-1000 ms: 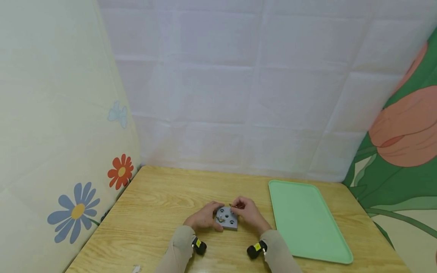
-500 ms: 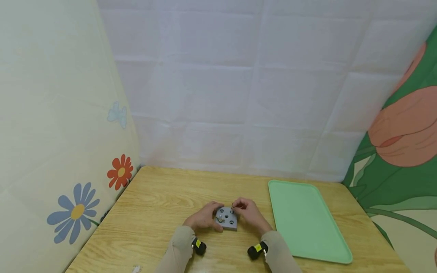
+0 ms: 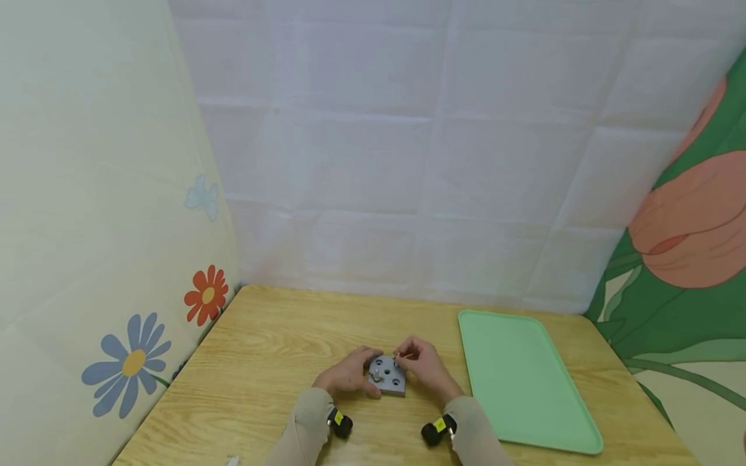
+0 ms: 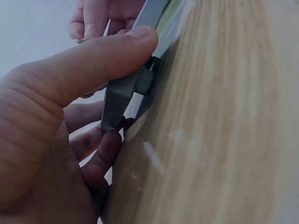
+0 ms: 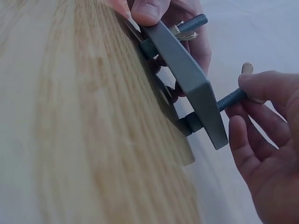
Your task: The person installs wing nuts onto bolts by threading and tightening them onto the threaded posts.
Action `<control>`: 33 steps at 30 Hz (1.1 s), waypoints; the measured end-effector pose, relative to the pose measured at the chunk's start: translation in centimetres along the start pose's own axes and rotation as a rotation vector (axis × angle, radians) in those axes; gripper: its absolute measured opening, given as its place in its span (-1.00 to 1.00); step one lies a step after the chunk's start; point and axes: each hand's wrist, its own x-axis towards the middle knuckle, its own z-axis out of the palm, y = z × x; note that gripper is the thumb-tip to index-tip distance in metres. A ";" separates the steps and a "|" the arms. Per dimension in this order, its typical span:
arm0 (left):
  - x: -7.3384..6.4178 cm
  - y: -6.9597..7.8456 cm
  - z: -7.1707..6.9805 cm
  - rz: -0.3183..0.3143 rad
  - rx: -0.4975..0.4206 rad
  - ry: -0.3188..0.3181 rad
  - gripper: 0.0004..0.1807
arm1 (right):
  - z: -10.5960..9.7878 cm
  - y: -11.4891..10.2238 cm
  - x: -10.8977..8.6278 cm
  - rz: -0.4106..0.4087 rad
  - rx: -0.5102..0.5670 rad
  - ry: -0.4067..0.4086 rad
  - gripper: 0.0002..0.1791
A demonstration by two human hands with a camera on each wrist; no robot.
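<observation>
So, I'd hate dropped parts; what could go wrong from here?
The right hand pinches a wing nut high on a bolt, so the nut might slip off. Bolt heads jut beneath the grey plate, so it could rock. The left hand grips only one side, so the plate may twist.

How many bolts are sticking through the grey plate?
2: the first bolt, with a wing nut on it, is nearer the left hand; the second bolt is at the right hand. The hands could hide more.

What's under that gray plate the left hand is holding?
In the right wrist view, two dark bolt ends show beneath the gray plate, on the side facing the wooden table. The rest of its underside is hidden.
</observation>
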 end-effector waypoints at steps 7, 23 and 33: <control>0.0 0.1 0.0 0.010 0.003 0.000 -0.10 | 0.2 2.0 0.6 0.025 -0.060 0.022 -0.69; 0.0 0.1 0.1 0.000 0.002 0.004 -0.11 | 0.2 2.6 0.7 0.004 -0.092 0.011 -0.90; 0.0 0.0 0.0 -0.012 -0.008 0.003 -0.11 | -0.2 1.6 0.3 0.004 -0.083 -0.013 -0.90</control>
